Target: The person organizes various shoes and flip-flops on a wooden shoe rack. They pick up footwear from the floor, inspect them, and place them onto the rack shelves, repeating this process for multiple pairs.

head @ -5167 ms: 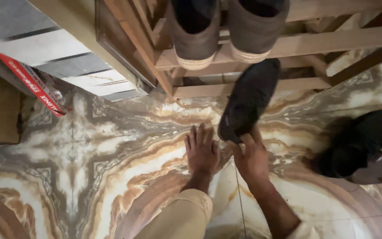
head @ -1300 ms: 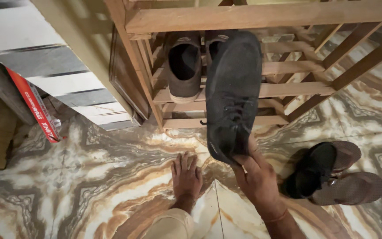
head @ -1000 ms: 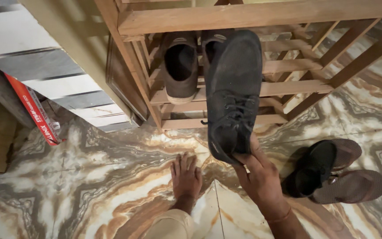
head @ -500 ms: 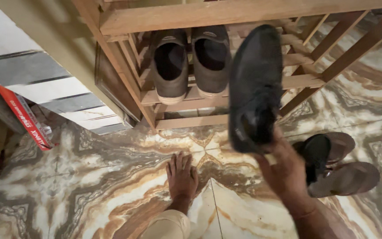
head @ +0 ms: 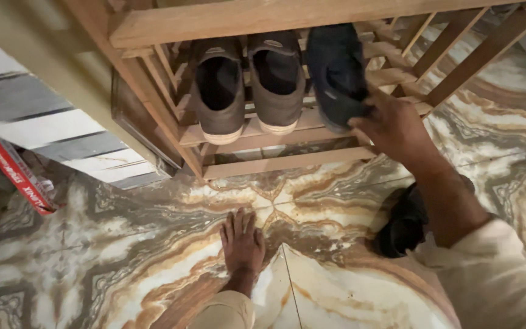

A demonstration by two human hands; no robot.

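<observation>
R hand (head: 394, 125) gripped heel of black shoe (head: 335, 73), upper centre of frame, on slatted wooden rack (head: 287, 161) just right of brown shoe pair (head: 248, 85). L hand (head: 241, 244) lay flat, fingers spread, on marble floor (head: 123, 244), lower centre.

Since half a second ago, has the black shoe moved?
Yes. The black shoe, gripped by the right hand, went from above the floor onto the wooden rack, beside the brown pair.

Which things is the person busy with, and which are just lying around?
In use:
right hand, holding the black shoe
wooden shoe rack
left hand, flat on the marble floor

Lying about:
brown shoe pair
dark shoe on floor
red box
</observation>
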